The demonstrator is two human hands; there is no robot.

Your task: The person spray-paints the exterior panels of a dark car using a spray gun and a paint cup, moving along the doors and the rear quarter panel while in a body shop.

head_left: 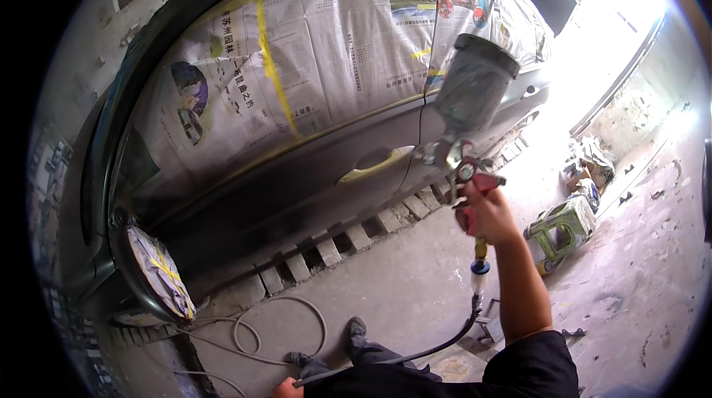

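My right hand is wrapped round the red handle of a spray gun, held up in front of the car's side. On top of the gun sits a large greyish paint cup, tilted and a little blurred. From the handle's foot a dark air hose curves down across my body to my left hand, which is closed on it at the lower edge. Beyond the gun stands a dark grey car. Newspaper and yellow tape cover its windows, and its door handle has pale yellow masking.
A paper-wrapped side mirror sticks out at the left. Coiled hose lies on the floor near my feet. Below the car runs a row of slotted blocks. To the right are a greenish jug-like container and crumpled paper by a wall.
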